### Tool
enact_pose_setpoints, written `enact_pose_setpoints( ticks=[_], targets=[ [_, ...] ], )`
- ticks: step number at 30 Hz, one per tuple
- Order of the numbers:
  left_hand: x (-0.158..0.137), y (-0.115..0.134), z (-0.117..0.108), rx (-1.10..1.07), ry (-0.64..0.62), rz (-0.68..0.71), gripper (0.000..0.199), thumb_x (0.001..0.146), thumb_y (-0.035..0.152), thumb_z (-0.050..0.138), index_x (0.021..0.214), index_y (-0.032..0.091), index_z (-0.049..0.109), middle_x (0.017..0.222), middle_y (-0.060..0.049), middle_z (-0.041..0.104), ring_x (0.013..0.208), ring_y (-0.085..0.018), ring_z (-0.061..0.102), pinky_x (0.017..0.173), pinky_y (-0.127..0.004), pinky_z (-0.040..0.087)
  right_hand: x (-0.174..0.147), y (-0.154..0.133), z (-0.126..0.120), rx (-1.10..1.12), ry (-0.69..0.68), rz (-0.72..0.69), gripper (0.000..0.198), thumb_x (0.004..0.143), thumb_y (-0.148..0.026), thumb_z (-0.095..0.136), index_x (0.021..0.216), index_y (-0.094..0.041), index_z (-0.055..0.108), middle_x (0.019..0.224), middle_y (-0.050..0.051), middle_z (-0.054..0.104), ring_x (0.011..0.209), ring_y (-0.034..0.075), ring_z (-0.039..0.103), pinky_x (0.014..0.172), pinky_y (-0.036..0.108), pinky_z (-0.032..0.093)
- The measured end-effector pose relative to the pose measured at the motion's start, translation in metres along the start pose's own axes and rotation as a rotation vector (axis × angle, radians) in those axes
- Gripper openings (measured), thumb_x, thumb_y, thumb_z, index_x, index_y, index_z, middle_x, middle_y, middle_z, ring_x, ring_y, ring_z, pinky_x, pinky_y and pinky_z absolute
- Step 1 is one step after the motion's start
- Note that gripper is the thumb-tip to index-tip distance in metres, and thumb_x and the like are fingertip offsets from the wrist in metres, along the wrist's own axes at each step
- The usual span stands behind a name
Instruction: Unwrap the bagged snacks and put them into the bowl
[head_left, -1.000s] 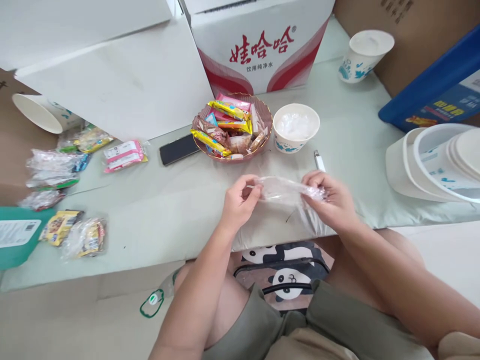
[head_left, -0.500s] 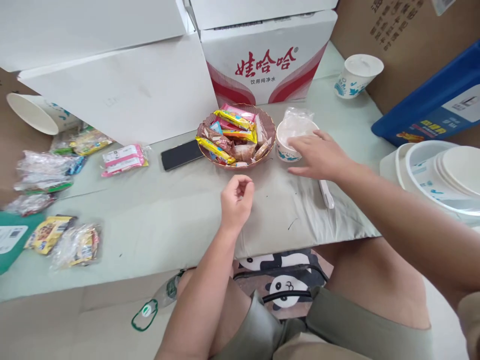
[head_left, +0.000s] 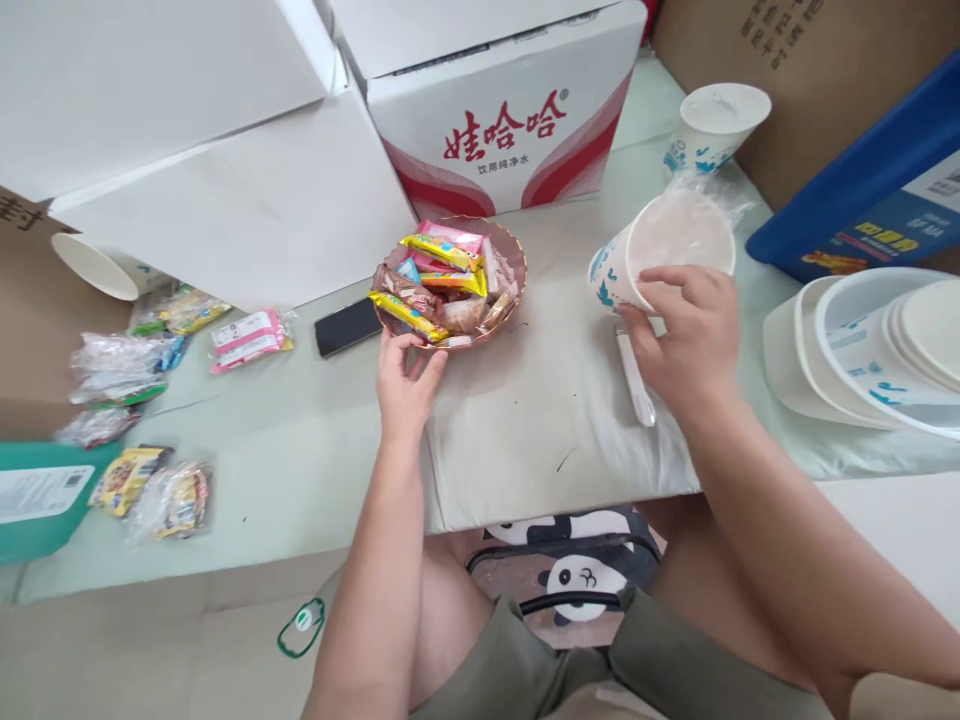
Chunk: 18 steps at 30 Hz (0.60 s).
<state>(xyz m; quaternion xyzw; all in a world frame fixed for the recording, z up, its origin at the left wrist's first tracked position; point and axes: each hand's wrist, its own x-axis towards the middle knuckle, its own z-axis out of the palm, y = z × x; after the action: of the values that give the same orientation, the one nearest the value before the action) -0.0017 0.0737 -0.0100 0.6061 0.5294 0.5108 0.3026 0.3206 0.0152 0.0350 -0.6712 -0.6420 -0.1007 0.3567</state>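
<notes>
Containing wrapped snacks (head_left: 429,290): pink bowl (head_left: 515,247) | clear plastic (head_left: 679,235): tilted paper cup (head_left: 611,268)

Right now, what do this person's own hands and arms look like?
The left hand and right hand are bare, with no glove, ring or watch visible. The left forearm and right forearm are uncovered too. A beige sleeve shows at the lower right; no left sleeve is in view.

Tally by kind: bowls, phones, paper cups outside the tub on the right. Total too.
Bowl: 1
Phone: 1
Paper cups: 3 (one in the right hand, plus the back cup and the left cup)
Total: 5
</notes>
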Motion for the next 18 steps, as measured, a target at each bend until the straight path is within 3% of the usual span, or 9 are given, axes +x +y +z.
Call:
enact_pose_setpoints(
  ticks=[6,11,18],
  targets=[
    [0.0,0.005,0.014,-0.163,0.012,-0.094,0.063,0.056,0.054,0.096,0.087,0.023,0.051,0.132,-0.008,0.058,0.121,-0.023,0.066,0.097,-0.036,0.061,0.0,0.026,0.0,-0.015,0.08,0.058,0.017,0.094,-0.031,0.061,0.103,-0.027,0.074,0.117,0.011,0.072,0.11,0.031,0.064,0.102,0.053,0.047],
    [-0.01,0.01,0.031,-0.165,-0.09,-0.113,0.062,0.053,0.051,0.098,0.084,0.022,0.051,0.123,-0.007,0.061,0.115,-0.021,0.067,0.097,-0.035,0.061,0.004,0.037,0.006,-0.021,0.093,0.111,0.018,0.093,-0.032,0.061,0.106,-0.027,0.073,0.117,0.01,0.07,0.114,0.03,0.061,0.105,0.053,0.044],
    [-0.019,0.013,0.039,-0.16,-0.188,-0.103,0.055,0.058,0.048,0.096,0.085,0.022,0.055,0.126,-0.008,0.06,0.12,-0.022,0.064,0.097,-0.034,0.06,0.015,0.05,0.003,-0.128,-0.012,0.32,0.025,0.092,-0.029,0.059,0.11,-0.023,0.075,0.122,0.014,0.064,0.121,0.034,0.053,0.103,0.052,0.046]
  ],
)
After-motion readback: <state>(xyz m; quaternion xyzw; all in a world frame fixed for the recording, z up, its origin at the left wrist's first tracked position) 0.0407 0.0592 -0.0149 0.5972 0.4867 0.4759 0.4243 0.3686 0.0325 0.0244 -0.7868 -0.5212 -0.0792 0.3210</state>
